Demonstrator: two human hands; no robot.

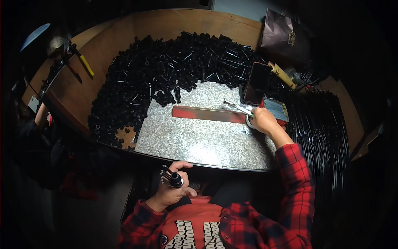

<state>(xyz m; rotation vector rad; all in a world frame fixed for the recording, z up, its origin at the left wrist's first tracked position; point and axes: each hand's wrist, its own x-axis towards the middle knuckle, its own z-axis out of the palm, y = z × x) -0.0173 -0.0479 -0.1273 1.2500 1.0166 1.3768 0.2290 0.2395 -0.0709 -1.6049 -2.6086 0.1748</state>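
Observation:
My left hand [173, 189] is below the front edge of the work surface, its fingers curled around a black tubular part [176, 179]. Several thin dark rods [165, 173] with pale tips fan out beside that tube in the same grip. Over the right side of the grey speckled slab [166, 143], my right hand [265, 120] is closed on a slim silver metal tool [238, 106] with a small dark end pointing left. Just under these fingers sits a small round whitish container [249, 122], partly hidden by the hand. A long red-and-brown bar [207, 114] lies left of it.
A big heap of black tubular parts and rods [166, 58] fills the back and left, inside a wooden wall [199, 20]. A phone [256, 83] stands near a red-edged box [275, 110]. Long black strands [319, 133] hang right. Yellow-handled pliers [86, 65] hang left, near another person's arm [42, 115].

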